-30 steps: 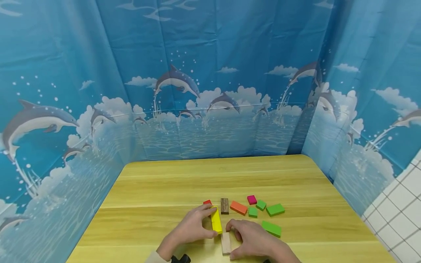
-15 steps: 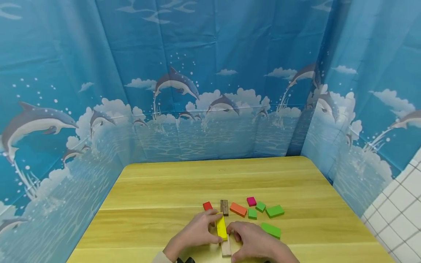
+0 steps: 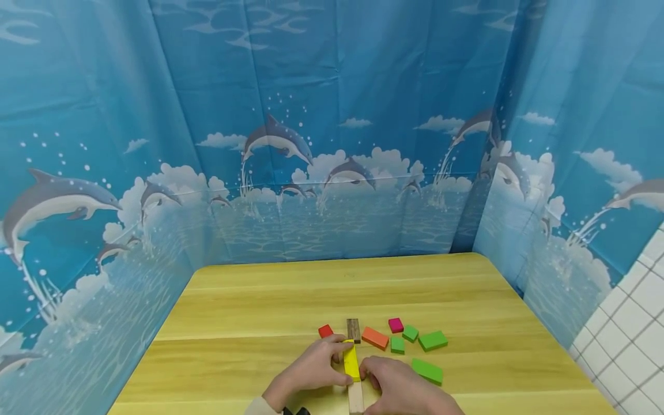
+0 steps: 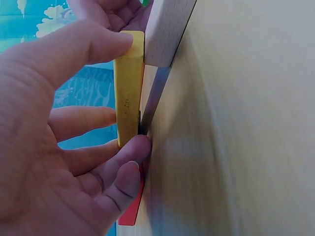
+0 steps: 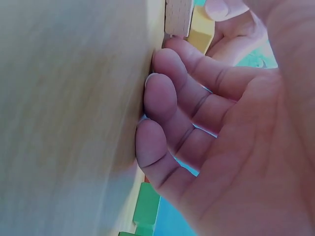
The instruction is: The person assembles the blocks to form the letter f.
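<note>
While between hands (image 3: 317,363) (image 3: 398,384), yellow block (image 3: 351,363).

No text is readable; faint marks (image 4: 127,109) toward 6 o'clock on the yellow block (image 4: 129,86), left wrist view, are illegible.

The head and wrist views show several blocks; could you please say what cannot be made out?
- Left wrist: part of the red block, behind the left hand.
- Left wrist: marks on the yellow block, too faint to read.
- Right wrist: rest of the pale block, cut by top edge.
</note>
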Action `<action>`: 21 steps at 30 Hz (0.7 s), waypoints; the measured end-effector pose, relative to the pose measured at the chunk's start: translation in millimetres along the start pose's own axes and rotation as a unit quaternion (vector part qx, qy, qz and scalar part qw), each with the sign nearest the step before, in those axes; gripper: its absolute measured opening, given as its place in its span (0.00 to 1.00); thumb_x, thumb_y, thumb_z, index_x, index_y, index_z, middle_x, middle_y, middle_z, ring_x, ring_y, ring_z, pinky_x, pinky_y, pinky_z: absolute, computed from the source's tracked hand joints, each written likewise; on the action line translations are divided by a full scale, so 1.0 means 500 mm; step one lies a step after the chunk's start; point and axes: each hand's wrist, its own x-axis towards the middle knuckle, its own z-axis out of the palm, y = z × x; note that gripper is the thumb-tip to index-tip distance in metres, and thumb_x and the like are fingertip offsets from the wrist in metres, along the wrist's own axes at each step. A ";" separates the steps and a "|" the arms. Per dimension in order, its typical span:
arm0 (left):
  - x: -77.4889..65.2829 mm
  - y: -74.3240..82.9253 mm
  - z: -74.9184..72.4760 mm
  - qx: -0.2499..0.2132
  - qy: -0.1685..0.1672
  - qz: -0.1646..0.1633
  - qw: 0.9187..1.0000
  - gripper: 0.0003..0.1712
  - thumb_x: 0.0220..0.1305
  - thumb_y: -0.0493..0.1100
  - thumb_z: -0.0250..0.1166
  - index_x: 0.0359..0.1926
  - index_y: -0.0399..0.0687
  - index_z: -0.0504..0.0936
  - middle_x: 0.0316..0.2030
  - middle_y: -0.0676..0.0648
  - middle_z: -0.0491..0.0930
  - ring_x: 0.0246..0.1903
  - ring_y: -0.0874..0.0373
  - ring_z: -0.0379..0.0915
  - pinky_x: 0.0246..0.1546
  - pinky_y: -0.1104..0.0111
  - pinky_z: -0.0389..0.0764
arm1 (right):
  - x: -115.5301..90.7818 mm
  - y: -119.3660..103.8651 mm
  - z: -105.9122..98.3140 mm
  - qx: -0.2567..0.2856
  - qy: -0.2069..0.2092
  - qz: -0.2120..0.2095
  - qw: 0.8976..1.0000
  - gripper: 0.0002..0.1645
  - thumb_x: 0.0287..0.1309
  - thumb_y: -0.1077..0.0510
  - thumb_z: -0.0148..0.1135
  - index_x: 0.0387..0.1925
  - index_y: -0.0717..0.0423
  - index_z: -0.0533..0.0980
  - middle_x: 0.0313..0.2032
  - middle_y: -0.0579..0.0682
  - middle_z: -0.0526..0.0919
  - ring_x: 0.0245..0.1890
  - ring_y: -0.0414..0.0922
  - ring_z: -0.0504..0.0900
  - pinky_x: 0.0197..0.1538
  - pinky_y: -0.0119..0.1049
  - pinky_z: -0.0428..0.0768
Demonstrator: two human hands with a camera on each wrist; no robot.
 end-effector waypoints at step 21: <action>-0.016 -0.008 0.010 0.082 0.007 -0.005 0.997 0.35 0.66 0.57 0.68 0.70 0.52 0.74 0.73 0.45 0.63 0.71 0.50 0.58 0.66 0.52 0.66 | 0.007 -0.001 0.000 0.028 -0.006 0.023 0.999 0.31 0.43 0.30 0.77 0.41 0.40 0.74 0.27 0.41 0.72 0.24 0.38 0.69 0.27 0.35 0.67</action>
